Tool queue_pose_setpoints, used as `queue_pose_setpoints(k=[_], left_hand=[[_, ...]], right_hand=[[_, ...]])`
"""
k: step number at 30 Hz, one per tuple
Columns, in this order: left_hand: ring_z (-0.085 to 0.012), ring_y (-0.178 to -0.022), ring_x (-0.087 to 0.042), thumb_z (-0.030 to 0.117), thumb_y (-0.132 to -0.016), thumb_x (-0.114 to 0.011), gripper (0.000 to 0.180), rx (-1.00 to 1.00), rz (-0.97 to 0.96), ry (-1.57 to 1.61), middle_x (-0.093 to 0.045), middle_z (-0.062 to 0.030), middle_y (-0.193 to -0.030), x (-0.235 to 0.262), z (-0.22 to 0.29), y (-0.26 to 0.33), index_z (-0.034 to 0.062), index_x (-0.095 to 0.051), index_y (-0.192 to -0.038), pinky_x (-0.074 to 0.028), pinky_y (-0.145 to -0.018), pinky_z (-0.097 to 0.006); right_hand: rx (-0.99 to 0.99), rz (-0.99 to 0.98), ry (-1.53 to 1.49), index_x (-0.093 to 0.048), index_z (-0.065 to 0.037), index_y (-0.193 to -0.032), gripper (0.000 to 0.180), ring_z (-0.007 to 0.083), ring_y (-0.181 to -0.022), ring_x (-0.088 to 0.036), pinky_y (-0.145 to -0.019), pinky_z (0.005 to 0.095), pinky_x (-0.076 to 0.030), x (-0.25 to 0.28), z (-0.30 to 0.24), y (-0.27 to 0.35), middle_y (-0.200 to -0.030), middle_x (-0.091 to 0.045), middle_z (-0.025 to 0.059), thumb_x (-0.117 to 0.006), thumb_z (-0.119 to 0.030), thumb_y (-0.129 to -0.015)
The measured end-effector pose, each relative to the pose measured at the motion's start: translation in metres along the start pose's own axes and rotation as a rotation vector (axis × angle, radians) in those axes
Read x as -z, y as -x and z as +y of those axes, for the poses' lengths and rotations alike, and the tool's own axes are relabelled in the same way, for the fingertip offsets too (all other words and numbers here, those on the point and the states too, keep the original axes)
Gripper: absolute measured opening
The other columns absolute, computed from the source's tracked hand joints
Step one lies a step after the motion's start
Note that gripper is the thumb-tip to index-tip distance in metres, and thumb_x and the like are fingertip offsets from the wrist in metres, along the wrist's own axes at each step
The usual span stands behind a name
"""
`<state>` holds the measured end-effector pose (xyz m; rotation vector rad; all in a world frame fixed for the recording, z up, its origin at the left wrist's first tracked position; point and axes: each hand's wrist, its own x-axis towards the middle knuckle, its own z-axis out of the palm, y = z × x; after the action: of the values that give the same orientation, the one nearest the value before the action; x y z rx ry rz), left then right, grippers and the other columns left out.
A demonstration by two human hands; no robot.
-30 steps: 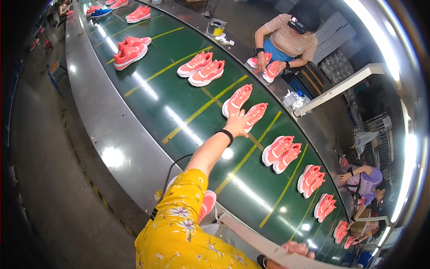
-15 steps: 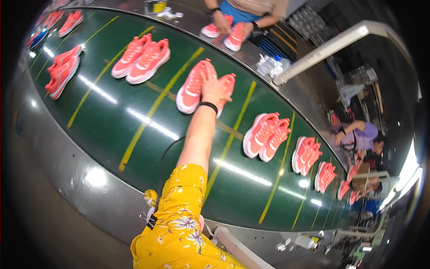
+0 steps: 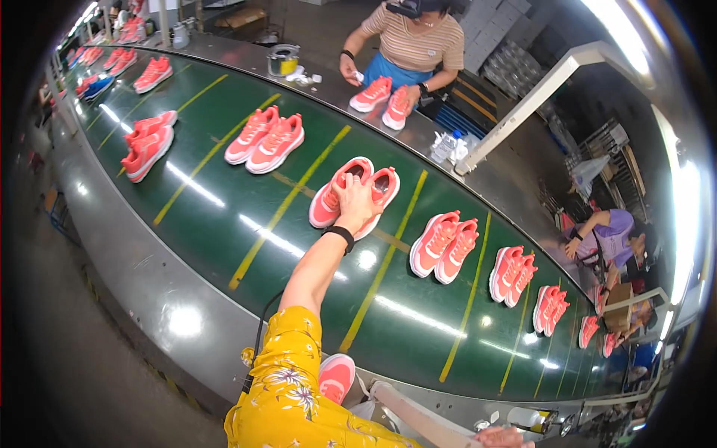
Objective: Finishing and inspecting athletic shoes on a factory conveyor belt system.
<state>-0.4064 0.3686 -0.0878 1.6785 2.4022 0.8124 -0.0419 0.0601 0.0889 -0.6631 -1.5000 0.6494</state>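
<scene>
My left hand (image 3: 357,203), its arm in a yellow flowered sleeve, reaches over the green belt. Its fingers are closed around the adjoining collars of a pair of coral-pink sneakers (image 3: 323,205), whose dark openings show. The hand partly covers both shoes. Below my forearm, by the belt's near edge, is the toe of another coral sneaker (image 3: 337,375); the rest is hidden. At the lower right edge, beside a pale metal bar, part of my right hand (image 3: 503,437) shows, its fingers mostly cut off.
The green belt (image 3: 299,231) with yellow cross lines carries other sneaker pairs (image 3: 444,248) on both sides. Across it, a co-worker in a striped shirt handles two sneakers (image 3: 381,101). A pale metal frame (image 3: 523,104) rises at the right; a white bottle (image 3: 523,417) lies near the lower edge.
My left hand has gone from lying over the sneakers to gripping their collars, and the pair has turned. The view has shifted. My right hand has come into view at the bottom.
</scene>
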Motion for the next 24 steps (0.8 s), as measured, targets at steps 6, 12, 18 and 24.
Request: queue_pose_setpoints(k=[6,12,18,24], left_hand=[[-0.0289,-0.110,-0.061,0.039,-0.061,-0.087,0.050,0.071,0.182,0.279,-0.067,-0.0170,-0.103,0.115,0.014,0.066,0.0118,-0.068,-0.098,-0.046,-0.094,-0.056],[-0.0129,-0.074,-0.072,0.023,-0.063,-0.092,0.044,-0.081,0.058,0.567,-0.073,-0.0090,-0.082,0.265,-0.004,0.180,0.0067,-0.071,-0.098,-0.057,-0.067,-0.030],[-0.0222,-0.094,-0.059,0.023,-0.061,-0.089,0.061,-0.077,-0.163,0.376,-0.067,-0.0085,-0.103,0.344,-0.008,0.322,0.0054,-0.067,-0.115,-0.048,-0.088,-0.039],[-0.0262,-0.094,-0.056,0.020,-0.049,-0.092,0.058,-0.192,-0.296,0.119,-0.058,-0.0071,-0.093,0.369,0.049,0.466,0.0083,-0.062,-0.097,-0.045,-0.090,-0.041]], right_hand=[[0.026,-0.025,-0.092,-0.039,0.005,-0.118,0.069,0.0223,-0.070,-0.049,-0.064,0.0359,-0.046,0.006,-0.064,0.008,-0.082,-0.051,0.0097,-0.057,-0.054,-0.088],[0.305,-0.388,0.435,-0.068,-0.013,-0.084,0.021,0.0291,-0.082,-0.065,-0.076,0.0436,-0.052,0.022,-0.066,-0.018,-0.086,-0.066,0.0084,-0.076,-0.032,-0.077],[0.191,-0.292,0.142,-0.060,-0.006,-0.117,0.058,0.0383,-0.080,-0.067,-0.071,0.0428,-0.055,-0.006,-0.051,-0.010,-0.099,-0.067,0.0166,-0.088,-0.021,-0.068],[0.050,-0.480,-0.202,-0.049,-0.002,-0.130,0.049,0.0406,-0.105,-0.059,-0.091,0.0453,-0.048,0.011,-0.049,0.000,-0.119,-0.058,0.0217,-0.065,-0.032,-0.095]])
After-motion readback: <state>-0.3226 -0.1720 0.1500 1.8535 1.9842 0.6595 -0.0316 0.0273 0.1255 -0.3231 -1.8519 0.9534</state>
